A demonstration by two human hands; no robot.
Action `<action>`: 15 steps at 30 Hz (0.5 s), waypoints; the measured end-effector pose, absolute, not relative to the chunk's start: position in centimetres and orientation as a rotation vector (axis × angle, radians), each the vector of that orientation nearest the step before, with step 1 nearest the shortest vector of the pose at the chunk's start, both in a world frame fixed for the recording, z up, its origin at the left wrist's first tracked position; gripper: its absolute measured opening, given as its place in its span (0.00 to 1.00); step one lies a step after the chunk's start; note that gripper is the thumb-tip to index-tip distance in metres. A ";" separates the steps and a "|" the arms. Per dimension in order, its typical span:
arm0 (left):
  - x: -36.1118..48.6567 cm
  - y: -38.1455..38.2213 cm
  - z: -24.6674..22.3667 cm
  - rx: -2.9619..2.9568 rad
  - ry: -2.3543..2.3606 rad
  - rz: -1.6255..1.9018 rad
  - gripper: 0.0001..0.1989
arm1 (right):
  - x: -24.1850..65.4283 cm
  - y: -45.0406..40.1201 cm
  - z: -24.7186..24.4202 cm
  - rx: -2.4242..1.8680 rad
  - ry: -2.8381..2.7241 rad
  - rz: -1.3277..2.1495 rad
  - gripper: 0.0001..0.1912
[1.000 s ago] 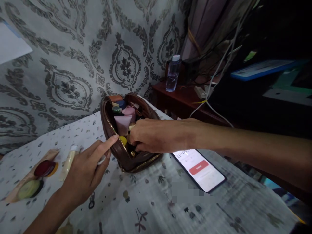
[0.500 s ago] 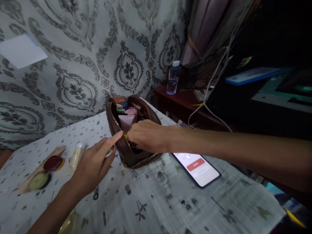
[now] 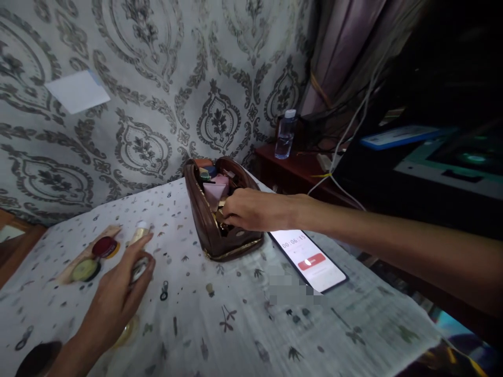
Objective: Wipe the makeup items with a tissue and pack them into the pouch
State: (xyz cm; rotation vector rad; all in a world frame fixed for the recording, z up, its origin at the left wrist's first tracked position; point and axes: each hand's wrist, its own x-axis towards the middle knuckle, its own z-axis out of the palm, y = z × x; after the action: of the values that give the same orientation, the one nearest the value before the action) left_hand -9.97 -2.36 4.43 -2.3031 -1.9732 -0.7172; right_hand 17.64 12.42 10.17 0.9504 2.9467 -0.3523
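Left hand [image 3: 126,288] off the bag [image 3: 200,225], right hand [image 3: 243,209] still in it

I have the open bag on the printed cloth [image 3: 220,335], beside the phone [image 3: 322,267]. Half a second ago my left fingertip touched the bag's rim; now that hand is well apart from it, near the white-capped tube [image 3: 139,233], its grip closed around a small roundish item [image 3: 139,268]. My right fingertips remain hidden inside the bag, so I can't tell whether that grip is apart or clamped.
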 end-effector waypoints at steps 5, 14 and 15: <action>-14.2 -6.2 3.4 -1.933 -2.261 -0.885 0.23 | 18.2 11.7 9.5 0.946 3.186 -0.254 0.12; -19.3 -13.1 2.2 -1.207 -2.566 -1.081 0.25 | 16.5 5.1 5.5 0.690 3.826 -0.584 0.09; -20.0 -13.8 1.8 -1.176 -2.552 -1.039 0.24 | 15.9 4.2 4.7 0.627 3.801 -0.691 0.09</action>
State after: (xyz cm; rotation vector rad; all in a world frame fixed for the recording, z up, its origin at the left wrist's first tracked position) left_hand -20.00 -13.78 1.75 -1.1758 -2.5518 -1.0388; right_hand 15.95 4.19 4.69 0.6270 3.8015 -0.6915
